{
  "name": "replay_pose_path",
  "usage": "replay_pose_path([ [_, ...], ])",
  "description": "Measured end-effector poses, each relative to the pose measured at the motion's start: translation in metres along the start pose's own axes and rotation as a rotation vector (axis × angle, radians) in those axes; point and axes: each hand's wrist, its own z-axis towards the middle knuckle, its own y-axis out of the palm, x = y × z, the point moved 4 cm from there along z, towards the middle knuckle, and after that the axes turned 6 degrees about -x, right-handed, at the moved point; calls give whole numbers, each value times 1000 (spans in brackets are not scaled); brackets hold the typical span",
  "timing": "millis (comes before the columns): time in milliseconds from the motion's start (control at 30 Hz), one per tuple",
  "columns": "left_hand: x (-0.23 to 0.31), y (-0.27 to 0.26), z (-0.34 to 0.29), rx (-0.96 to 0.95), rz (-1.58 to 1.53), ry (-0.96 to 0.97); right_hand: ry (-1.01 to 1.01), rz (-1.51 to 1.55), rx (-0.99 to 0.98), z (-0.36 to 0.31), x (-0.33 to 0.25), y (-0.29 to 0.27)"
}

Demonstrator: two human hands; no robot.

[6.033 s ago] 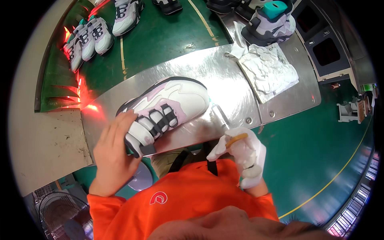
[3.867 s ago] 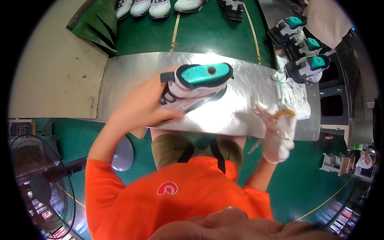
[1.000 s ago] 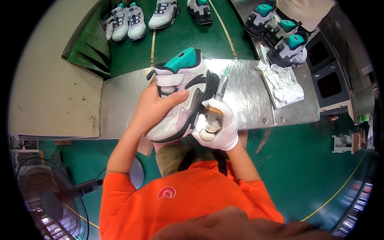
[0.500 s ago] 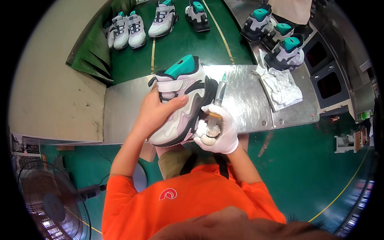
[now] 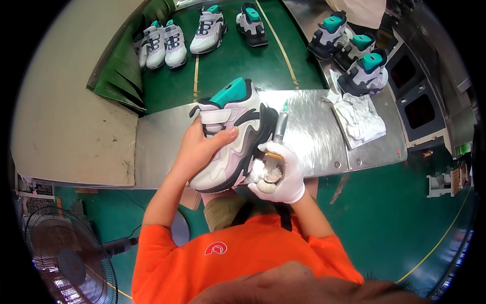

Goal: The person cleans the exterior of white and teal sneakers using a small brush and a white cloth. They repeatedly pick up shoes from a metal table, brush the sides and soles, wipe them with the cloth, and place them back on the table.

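Note:
A white, lilac and black sneaker (image 5: 242, 147) is tilted on its side above the bench's near edge, its sole toward the right. A teal shoe last (image 5: 232, 92) fills its opening. My bare left hand (image 5: 201, 144) grips the shoe from the left, thumb across its side panel, other fingers hidden behind. In a white glove, my right hand (image 5: 291, 177) is closed round a syringe (image 5: 280, 127) with a thin green tip pointing away from me. Beside the sole, crumpled white material (image 5: 272, 175) is tucked in that palm.
A steel bench (image 5: 314, 121) spans the front, with a folded white cloth (image 5: 359, 119) at its right. Beyond lies a green conveyor belt (image 5: 238, 66) bearing several sneakers (image 5: 208, 30). More shoes (image 5: 365, 73) stand at right. A beige panel (image 5: 71, 106) and a fan (image 5: 71, 258) are at left.
The whole scene sits slightly lower in the picture. Both hands keep their holds, and the sneaker and syringe stay in nearly the same positions relative to each other.

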Motion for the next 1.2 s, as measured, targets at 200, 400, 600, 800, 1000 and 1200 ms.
replay_pose_path([
  [200, -15, -36, 49, 123, 71, 95, 287, 185, 176, -29, 29, -30],
  [400, -4, -70, 176, 316, 610, -21, 401, -236, 273, -31, 40, -89],
  [600, -63, -77, 329, 595, 908, 137, 609, -175, 382, -48, 58, -98],
  [800, -84, -122, 425, 671, 1175, 125, 555, -127, 479, -60, 67, -100],
  [1000, -20, -100, 429, 891, 1389, 313, 738, 77, 506, -58, 62, -104],
  [1200, 41, -28, 479, 279, 911, -83, 777, 96, 488, -66, 73, -102],
])
